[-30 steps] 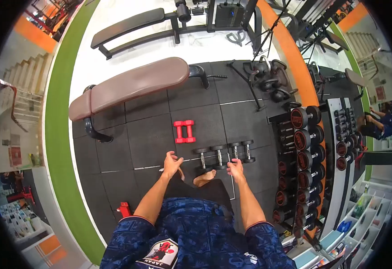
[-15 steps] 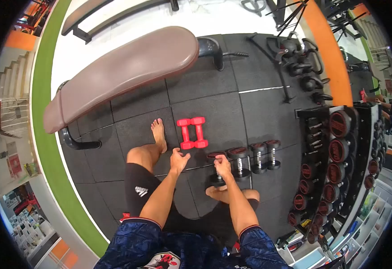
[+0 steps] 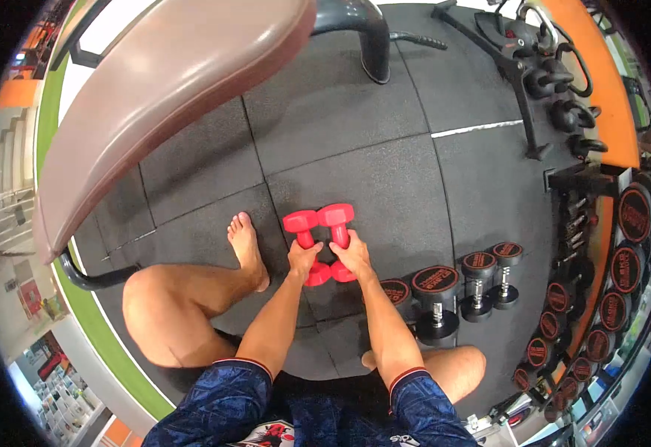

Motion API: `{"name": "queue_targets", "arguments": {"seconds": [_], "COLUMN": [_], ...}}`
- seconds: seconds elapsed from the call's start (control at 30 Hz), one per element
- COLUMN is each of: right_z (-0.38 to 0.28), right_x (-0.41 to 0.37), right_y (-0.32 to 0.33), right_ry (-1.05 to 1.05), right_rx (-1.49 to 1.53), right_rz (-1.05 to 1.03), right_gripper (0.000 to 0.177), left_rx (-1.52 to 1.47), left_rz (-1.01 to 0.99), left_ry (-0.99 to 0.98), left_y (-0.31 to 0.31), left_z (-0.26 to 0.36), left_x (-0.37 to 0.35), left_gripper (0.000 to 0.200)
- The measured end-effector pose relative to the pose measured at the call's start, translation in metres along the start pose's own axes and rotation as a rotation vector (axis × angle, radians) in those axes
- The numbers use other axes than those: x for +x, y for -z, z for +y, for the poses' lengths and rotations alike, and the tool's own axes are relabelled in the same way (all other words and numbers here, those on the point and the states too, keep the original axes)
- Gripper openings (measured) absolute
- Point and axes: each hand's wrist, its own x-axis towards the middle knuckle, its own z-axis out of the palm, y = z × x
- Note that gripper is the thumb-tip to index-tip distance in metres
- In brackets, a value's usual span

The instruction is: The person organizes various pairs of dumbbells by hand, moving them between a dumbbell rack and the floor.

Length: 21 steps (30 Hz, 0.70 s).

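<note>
Two red dumbbells lie side by side on the black rubber floor in front of me. My left hand (image 3: 305,258) is closed round the handle of the left red dumbbell (image 3: 300,220). Round the handle of the right red dumbbell (image 3: 336,214) my right hand (image 3: 351,253) is wrapped. The two dumbbells' heads touch or nearly touch, and my hands cover part of the handles. Just right of my right forearm stand several black dumbbells with red lettering, among them a large one (image 3: 436,280), upright on their ends.
A brown padded bench (image 3: 169,82) spans the upper left, above my bare left foot (image 3: 243,242). Kettlebells (image 3: 549,78) sit at the upper right beside a black metal bar (image 3: 523,97). A rack of round-headed dumbbells (image 3: 626,270) runs down the right side.
Both hands have moved forward and down, from empty above the floor to gripping the red dumbbells. My view has come lower and closer to the floor.
</note>
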Motion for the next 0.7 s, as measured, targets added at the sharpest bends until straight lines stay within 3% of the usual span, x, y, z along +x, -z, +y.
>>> {"name": "queue_targets", "arguments": {"seconds": [0.07,0.1,0.2,0.37,0.47,0.63,0.7], "right_z": [-0.003,-0.010,-0.006,-0.008,-0.010,-0.040,-0.072], "right_x": [0.016,0.016,0.015,-0.006,-0.037,-0.131,-0.187], "right_y": [-0.004,-0.001,-0.019,-0.014,-0.007,0.030,0.066], "right_ry": [-0.048,-0.159,0.015,0.074,0.054,0.059,0.011], "right_rx": [0.097,0.218,0.030,0.091,0.300,0.336,0.482], "right_rz": [-0.111,-0.155,0.115,0.208,0.220,0.281,0.238], "right_gripper": [0.048,0.048,0.045,0.031,0.025,0.017,0.015], "left_rx": [-0.378,-0.425,-0.498,-0.492,-0.466,-0.305,-0.235], "left_rz": [-0.164,-0.127,-0.137,-0.242,-0.247,-0.340,-0.382], "left_ry": [0.104,0.130,0.115,-0.009,-0.044,-0.113,-0.127], "left_y": [-0.003,-0.006,-0.006,0.007,0.020,0.061,0.086], "left_z": [-0.002,-0.003,0.000,-0.006,0.008,0.041,0.072], "left_x": [0.015,0.019,0.013,-0.006,-0.041,-0.131,-0.185], "left_gripper": [0.028,0.014,0.014,0.020,0.022,0.022,0.023]}}
